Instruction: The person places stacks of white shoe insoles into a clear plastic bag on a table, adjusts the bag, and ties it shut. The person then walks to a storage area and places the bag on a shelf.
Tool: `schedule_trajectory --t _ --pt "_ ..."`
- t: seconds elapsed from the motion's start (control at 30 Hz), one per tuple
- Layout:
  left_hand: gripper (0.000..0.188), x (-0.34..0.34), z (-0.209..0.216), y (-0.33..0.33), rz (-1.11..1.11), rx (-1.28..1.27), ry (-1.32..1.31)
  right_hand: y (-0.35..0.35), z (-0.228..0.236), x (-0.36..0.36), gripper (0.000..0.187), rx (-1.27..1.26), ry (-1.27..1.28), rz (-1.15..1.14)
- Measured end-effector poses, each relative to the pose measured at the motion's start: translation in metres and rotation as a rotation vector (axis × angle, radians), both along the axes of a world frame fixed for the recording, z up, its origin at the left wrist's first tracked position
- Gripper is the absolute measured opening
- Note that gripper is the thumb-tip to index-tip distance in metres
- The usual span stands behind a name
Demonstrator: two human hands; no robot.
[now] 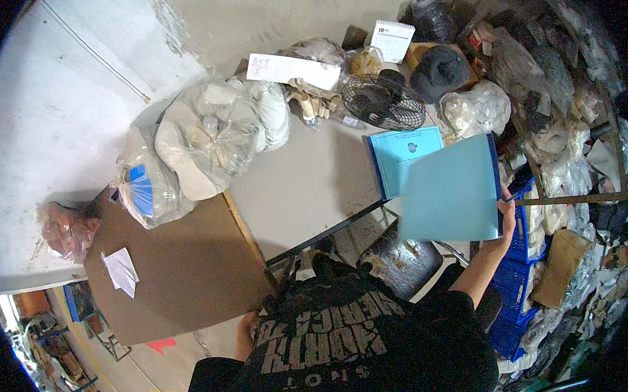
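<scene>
My right hand [505, 219] is closed on the right edge of a light blue booklet [449, 191] with a dark blue border. That half is tilted up off the table. Beside it, a printed light blue page [413, 152] lies at the table's right end. The two seem to be parts of one open booklet, though their join is hidden. A thin dark thing like a pen sticks out by my right fingers. Low beside the brown board's near corner is my left hand [248, 333], its fingers hidden by the board and my shirt.
A grey table [313, 182] adjoins the brown board [189, 275], where white papers [121, 272] lie. Stuffed plastic bags [210, 138], a black fan [383, 100] and a desk calendar [391, 42] line the wall. Blue crates [511, 295] stand right; a chair [402, 262] is below the table edge.
</scene>
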State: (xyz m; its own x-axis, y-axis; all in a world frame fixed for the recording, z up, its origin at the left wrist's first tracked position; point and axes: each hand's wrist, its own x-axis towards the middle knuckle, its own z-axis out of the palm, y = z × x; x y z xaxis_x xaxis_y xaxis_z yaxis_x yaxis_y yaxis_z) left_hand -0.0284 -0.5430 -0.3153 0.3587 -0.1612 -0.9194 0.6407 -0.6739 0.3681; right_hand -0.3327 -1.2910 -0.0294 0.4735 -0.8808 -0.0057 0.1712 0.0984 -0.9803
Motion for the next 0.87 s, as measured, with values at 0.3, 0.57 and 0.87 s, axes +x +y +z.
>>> schedule_trajectory --t 0.3,0.57,0.87 --pt "0.048 0.001 0.001 -0.014 -0.045 -0.008 -0.003 0.009 -0.148 0.155 0.086 -0.611 1.117 0.239" --pt "0.046 0.003 0.006 -0.029 0.018 -0.060 -0.102 0.056 -0.232 0.202 0.077 -0.824 1.218 0.278" --pt "0.058 -0.040 -0.070 0.095 0.147 -0.116 -0.221 0.147 -0.232 0.265 0.094 -0.642 1.266 -0.128"
